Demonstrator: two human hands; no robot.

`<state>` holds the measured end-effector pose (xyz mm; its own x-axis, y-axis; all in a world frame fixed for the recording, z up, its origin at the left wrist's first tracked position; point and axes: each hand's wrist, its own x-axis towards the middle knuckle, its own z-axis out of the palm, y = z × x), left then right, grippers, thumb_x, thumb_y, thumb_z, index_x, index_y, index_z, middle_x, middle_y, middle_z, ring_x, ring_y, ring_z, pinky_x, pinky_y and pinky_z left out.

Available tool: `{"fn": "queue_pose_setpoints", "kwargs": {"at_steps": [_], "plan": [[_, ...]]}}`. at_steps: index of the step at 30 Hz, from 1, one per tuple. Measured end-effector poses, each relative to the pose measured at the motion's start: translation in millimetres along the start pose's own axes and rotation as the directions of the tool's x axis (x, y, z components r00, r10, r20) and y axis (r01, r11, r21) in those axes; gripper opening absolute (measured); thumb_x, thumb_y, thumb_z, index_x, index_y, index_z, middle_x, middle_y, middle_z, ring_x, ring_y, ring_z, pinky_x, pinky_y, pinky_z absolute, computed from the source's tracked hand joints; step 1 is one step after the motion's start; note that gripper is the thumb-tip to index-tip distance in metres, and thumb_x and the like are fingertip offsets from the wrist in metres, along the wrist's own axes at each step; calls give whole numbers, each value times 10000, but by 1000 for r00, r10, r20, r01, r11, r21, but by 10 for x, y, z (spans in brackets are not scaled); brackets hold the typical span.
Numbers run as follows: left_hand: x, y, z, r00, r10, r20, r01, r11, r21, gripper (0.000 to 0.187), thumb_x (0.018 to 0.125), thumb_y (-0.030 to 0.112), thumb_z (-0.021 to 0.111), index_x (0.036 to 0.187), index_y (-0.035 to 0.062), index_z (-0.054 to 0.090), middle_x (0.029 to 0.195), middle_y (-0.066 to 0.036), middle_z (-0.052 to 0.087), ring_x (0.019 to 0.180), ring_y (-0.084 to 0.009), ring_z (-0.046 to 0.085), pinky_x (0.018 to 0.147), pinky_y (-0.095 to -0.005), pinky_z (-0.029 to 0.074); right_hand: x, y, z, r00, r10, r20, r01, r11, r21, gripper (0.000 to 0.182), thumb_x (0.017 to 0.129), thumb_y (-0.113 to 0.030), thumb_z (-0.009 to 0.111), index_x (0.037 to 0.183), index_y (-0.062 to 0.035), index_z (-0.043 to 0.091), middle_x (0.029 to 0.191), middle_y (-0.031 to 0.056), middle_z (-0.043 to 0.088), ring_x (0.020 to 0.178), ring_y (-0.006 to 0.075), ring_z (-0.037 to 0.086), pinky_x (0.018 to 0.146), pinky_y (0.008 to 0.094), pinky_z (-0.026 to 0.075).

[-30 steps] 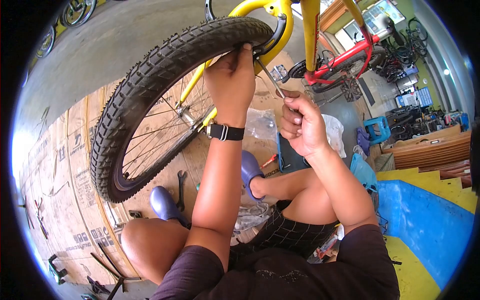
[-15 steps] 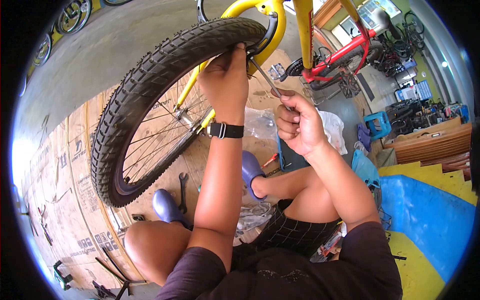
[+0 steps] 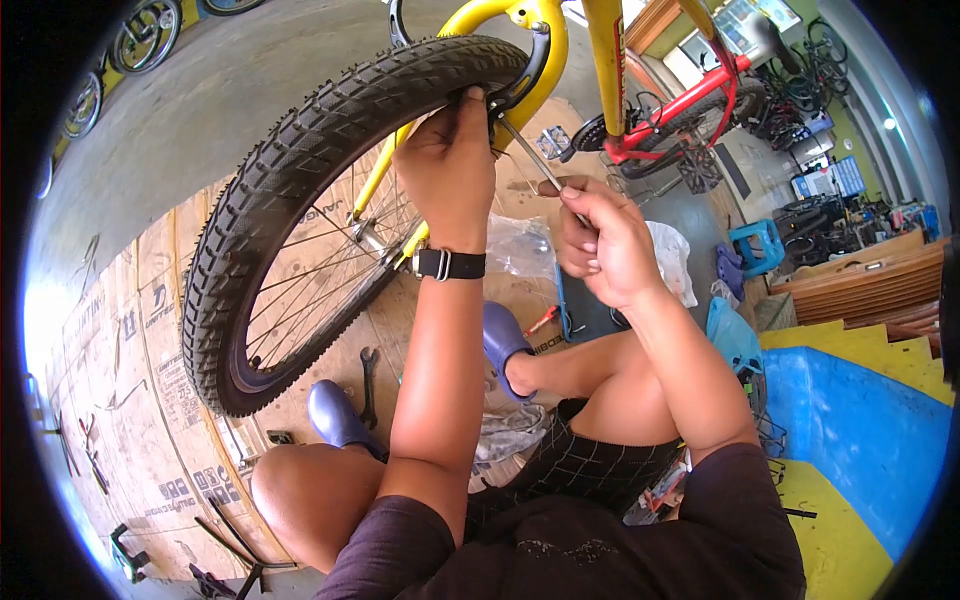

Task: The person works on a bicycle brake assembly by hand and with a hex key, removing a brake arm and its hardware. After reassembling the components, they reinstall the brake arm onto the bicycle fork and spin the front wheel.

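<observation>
My left hand (image 3: pixel 448 165) is closed at the wheel's rim, its thumb pressed up by the brake pad, which the fingers mostly hide. Just beyond the thumb is the black brake arm (image 3: pixel 537 62) on the yellow fork (image 3: pixel 556 65). In my right hand (image 3: pixel 612 240) a slim metal rod-like tool (image 3: pixel 530 150) is pinched between thumb and curled fingers. Its far end meets the hardware at the lower end of the brake arm. The knobbly black tyre (image 3: pixel 290 150) fills the space left of my hands.
Cardboard (image 3: pixel 130 350) covers the floor, with an open-ended wrench (image 3: pixel 369 385) near my left shoe (image 3: pixel 335 410). A red bicycle (image 3: pixel 680 110) stands behind on the right. Further right are a blue stool (image 3: pixel 757 248) and a blue-and-yellow painted block (image 3: pixel 850 420).
My right hand has shifted slightly right and down, and its wrist has turned with the tool. The left hand stays at the brake, almost unmoved.
</observation>
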<state>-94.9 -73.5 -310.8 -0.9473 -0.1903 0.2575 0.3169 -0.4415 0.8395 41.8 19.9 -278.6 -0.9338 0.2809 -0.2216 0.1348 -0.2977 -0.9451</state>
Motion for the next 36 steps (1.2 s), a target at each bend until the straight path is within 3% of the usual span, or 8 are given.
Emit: {"fn": "queue_pose_setpoints", "kwargs": {"at_steps": [3,6,9,12,21,27,30,36], "plan": [[5,25,12,1000,0,-1,0,1000,4,302,901,220,733,805,-66,728,594,1,609,577,-66,487,584,-275,428,26,27,35,926,-377,-35,285,754,-592,235,1042,-252,553,1063,-36,643,577,-5,513,461,90,464,466,253,391],[6,28,-9,1000,-23,19,22,999,40,298,900,217,733,801,-64,727,602,-3,620,577,-66,494,589,-272,432,-22,-33,110,911,-411,-20,263,619,-740,275,1056,-290,527,1061,-43,648,561,-4,495,442,81,443,445,252,377],[5,10,-14,1000,-11,25,10,999,52,292,900,215,734,797,-58,729,606,-2,625,574,-66,497,590,-269,432,-92,-128,218,972,-206,-115,110,825,-554,304,1058,-313,525,1057,-37,653,561,-15,471,414,78,408,416,242,354],[-1,21,1,1000,-18,11,18,999,27,290,900,211,733,780,-53,727,604,-3,627,570,-67,495,588,-268,429,-37,-165,69,996,-76,-38,59,940,-336,321,1055,-333,527,1086,-39,652,560,-34,426,394,65,358,379,234,303],[-7,42,3,1000,-27,10,26,999,40,288,899,199,733,772,-60,723,603,-5,626,576,-65,493,586,-273,430,19,-223,-34,962,255,96,-267,952,149,362,1026,-409,561,1042,-56,638,546,-49,385,356,52,275,349,236,207],[4,61,11,1000,-11,8,11,1000,15,290,896,196,727,758,-59,718,580,-6,604,562,-66,484,581,-273,430,13,-93,122,987,-130,-96,70,879,-471,385,1035,-422,535,976,-50,615,497,-44,366,340,72,274,346,256,221],[0,58,8,999,-27,17,26,999,46,293,895,202,725,761,-59,719,587,-10,611,566,-68,492,588,-273,437,6,-132,135,992,-83,-92,33,890,-454,394,1034,-429,537,968,-49,615,487,-42,358,342,71,267,347,260,225],[-1,73,9,1000,-9,3,9,998,56,293,890,204,728,765,-61,719,594,-19,627,562,-77,507,592,-282,447,2,-245,72,984,176,-29,-178,977,-115,375,1026,-437,553,954,-72,597,486,-54,333,348,52,248,347,241,199]]}}
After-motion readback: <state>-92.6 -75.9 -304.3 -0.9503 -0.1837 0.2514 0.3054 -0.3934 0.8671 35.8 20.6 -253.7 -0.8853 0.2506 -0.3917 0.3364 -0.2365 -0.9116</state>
